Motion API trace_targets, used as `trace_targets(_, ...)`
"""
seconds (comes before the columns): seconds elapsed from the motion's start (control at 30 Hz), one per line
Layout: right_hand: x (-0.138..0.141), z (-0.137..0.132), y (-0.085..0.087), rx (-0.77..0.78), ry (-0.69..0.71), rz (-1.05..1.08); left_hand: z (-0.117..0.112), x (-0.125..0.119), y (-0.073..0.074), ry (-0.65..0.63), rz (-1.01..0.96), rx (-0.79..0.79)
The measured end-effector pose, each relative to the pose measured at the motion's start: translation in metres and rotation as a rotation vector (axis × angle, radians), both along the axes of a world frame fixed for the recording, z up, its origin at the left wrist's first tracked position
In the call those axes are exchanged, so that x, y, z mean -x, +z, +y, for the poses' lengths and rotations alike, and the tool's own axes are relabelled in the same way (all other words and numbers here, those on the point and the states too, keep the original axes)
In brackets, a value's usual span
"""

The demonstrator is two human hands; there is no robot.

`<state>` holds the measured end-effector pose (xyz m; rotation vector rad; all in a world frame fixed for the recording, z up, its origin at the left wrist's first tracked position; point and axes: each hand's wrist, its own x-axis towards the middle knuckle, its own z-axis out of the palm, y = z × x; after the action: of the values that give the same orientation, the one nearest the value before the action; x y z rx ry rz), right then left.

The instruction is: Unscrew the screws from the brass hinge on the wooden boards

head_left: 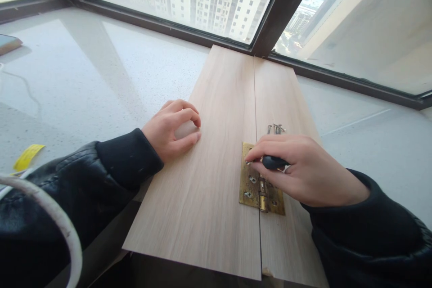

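Note:
Two pale wood boards lie side by side, a wide left board (209,180) and a narrower right board (286,243), with a thin seam between them. A brass hinge (249,195) spans the seam, and screw heads show in its left leaf. My right hand (303,168) is closed over the hinge's upper part. Its thumb and forefinger pinch a small screw (248,162) at the upper left leaf, while a black-handled screwdriver (275,162) sits in the same hand, its shaft hidden. On the wide board's left edge rests my left hand (175,128), fingers curved and thumb apart, holding nothing.
Several loose screws (276,128) lie on the narrow board just beyond my right hand. The boards reach across a white speckled sill (101,67) to a dark window frame (162,27). At left are a white cable (64,220), a yellow tag (29,157) and a phone-like object (9,44).

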<state>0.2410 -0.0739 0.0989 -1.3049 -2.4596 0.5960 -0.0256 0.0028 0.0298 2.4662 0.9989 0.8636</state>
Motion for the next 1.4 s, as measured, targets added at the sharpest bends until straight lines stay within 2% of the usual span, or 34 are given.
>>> trace_targets(0.07, 0.000, -0.001, 0.002, -0.017, -0.013, 0.041, 0.000, 0.000, 0.001, 0.000, 0.008, 0.005)
trace_targets(0.2, 0.000, -0.002, 0.001, -0.120, -0.148, -0.021, 0.000, 0.000, 0.002, -0.004, 0.014, 0.002)
trace_targets(0.4, 0.002, -0.003, -0.001, -0.121, -0.064, -0.027, 0.000, 0.000, 0.002, -0.004, 0.015, 0.005)
trace_targets(0.5, 0.001, -0.003, 0.000, -0.164, -0.146, -0.043, 0.000, 0.000, 0.002, -0.006, 0.008, 0.003)
trace_targets(0.57, -0.001, -0.003, 0.000, -0.132, -0.190, -0.055, 0.000, 0.000, 0.002, -0.009, 0.009, 0.008)
trace_targets(0.67, -0.001, -0.002, -0.002, -0.070, -0.144, -0.062, 0.000, 0.000, 0.002, -0.011, 0.012, 0.014)
trace_targets(0.8, 0.003, -0.003, -0.001, -0.088, -0.054, -0.032, 0.000, 0.000, 0.002, -0.003, 0.020, 0.009)
trace_targets(0.93, 0.005, -0.006, 0.003, -0.134, -0.096, -0.008, 0.000, 0.000, 0.002, -0.005, 0.024, 0.010)
trace_targets(1.2, 0.012, -0.005, -0.008, -0.111, -0.116, -0.094, 0.000, 0.000, 0.003, -0.011, 0.019, 0.005)
trace_targets(1.4, 0.034, -0.004, -0.013, -0.151, -0.175, -0.330, 0.000, 0.000, 0.000, -0.004, 0.006, -0.001)
